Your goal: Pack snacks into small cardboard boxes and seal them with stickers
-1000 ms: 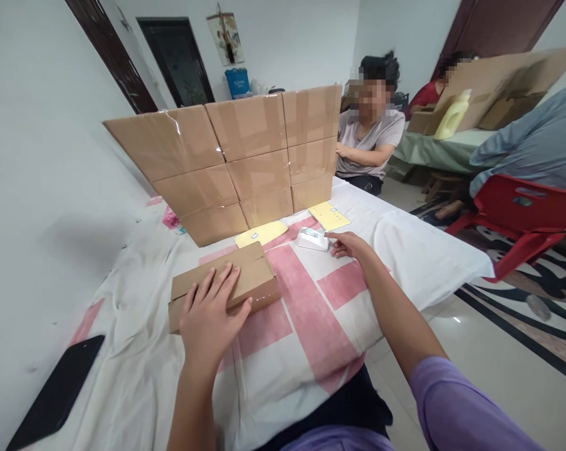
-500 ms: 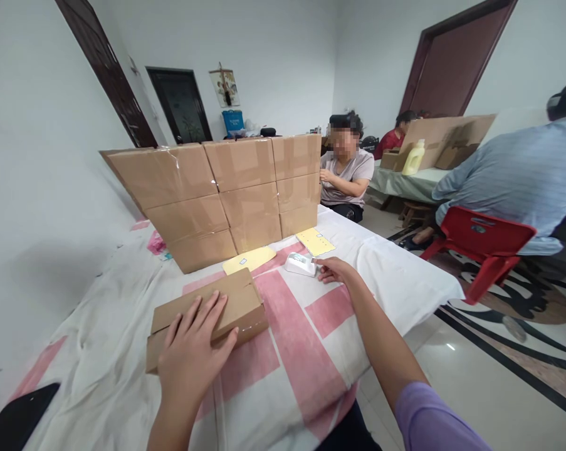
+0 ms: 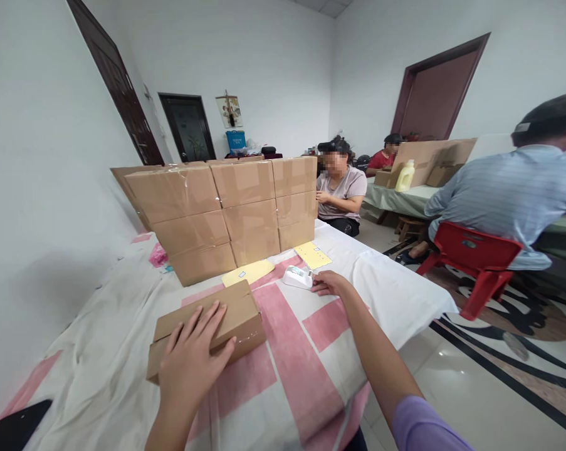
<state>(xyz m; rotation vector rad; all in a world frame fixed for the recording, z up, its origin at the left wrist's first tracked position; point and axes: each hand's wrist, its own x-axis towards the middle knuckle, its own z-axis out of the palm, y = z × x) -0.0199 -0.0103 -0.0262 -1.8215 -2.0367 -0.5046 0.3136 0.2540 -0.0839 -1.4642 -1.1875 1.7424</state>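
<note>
My left hand (image 3: 191, 360) lies flat, fingers spread, on the near end of a flat brown cardboard box (image 3: 235, 316) that rests on the pink-and-white cloth. My right hand (image 3: 328, 284) reaches forward and touches a small white device (image 3: 298, 277); its fingers are loosely curled beside the device without closing around it. Two yellow sheets lie just past the device, one (image 3: 247, 272) on the left and one (image 3: 313, 255) on the right.
A stack of taped cardboard boxes (image 3: 226, 210) stands like a wall across the table. A black phone (image 3: 12, 429) lies at the near left edge. Behind the stack sits a person (image 3: 340, 188), and another person sits on a red chair (image 3: 471, 260) to the right. White wall on the left.
The camera has tilted upward, so everything sits lower in view. Both hands stay where they were, left on the flat box, right at the white device.
</note>
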